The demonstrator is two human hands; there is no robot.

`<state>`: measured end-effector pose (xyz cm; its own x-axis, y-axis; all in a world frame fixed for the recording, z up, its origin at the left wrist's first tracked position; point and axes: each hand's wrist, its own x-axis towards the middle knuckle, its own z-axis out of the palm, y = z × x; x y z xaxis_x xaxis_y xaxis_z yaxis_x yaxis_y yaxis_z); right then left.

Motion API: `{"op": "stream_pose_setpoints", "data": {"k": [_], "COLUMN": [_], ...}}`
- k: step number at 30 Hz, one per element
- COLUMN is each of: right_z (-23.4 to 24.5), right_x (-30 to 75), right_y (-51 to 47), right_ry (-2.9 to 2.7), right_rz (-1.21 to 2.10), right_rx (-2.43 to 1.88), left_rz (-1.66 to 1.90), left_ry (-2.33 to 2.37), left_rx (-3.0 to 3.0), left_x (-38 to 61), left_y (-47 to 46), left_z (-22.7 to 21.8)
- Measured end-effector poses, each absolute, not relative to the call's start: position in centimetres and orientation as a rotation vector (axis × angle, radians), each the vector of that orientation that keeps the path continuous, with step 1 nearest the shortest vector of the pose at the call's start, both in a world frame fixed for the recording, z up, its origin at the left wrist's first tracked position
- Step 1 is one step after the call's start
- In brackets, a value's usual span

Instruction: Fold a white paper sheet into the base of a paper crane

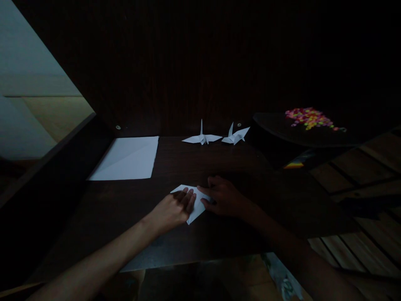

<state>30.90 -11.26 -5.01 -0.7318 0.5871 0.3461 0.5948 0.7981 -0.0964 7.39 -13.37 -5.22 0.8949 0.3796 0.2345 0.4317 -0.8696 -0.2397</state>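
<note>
1. head view: at the lower centre of the frame, a small folded white paper (196, 205) lies on a dark surface (188, 163).
2. the left hand (171, 211) lies flat, its fingers (187, 197) stretched out over the paper's left side, grasping nothing.
3. the right hand (224, 198) touches the paper's right edge, fingers lightly bent, not clenched.
4. a paper crane (202, 138) and a second crane (235, 136) stand at the upper centre; a flat white sheet (127, 158) lies centre left.
</note>
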Motion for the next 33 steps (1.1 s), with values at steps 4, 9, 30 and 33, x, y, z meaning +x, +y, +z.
{"op": "stream_pose_setpoints", "data": {"k": [4,9,30,33], "right_z": [-4.8,-4.6,-5.5,-5.4], "right_x": [30.9,31.0,32.2,32.0], "right_y": [-11.4,-11.4,-10.1,-9.6], "right_ry": [-2.653,-2.689,-2.465,-2.400], "right_rz": [0.025,0.159,0.358,0.383], "right_rx": [-1.025,-1.123,-1.014,-1.038], "left_rz": [-0.292,-0.302,-0.595,-0.725], "left_ry": [-0.699,-0.828,-1.167,-1.176], "left_rx": [-2.756,-2.798,-2.974,-3.006], "left_x": [7.4,7.6,7.1,6.8], "left_y": [-13.3,-13.2,-11.8,-11.4], "left_z": [-4.7,-4.6,-4.2,-4.6]}}
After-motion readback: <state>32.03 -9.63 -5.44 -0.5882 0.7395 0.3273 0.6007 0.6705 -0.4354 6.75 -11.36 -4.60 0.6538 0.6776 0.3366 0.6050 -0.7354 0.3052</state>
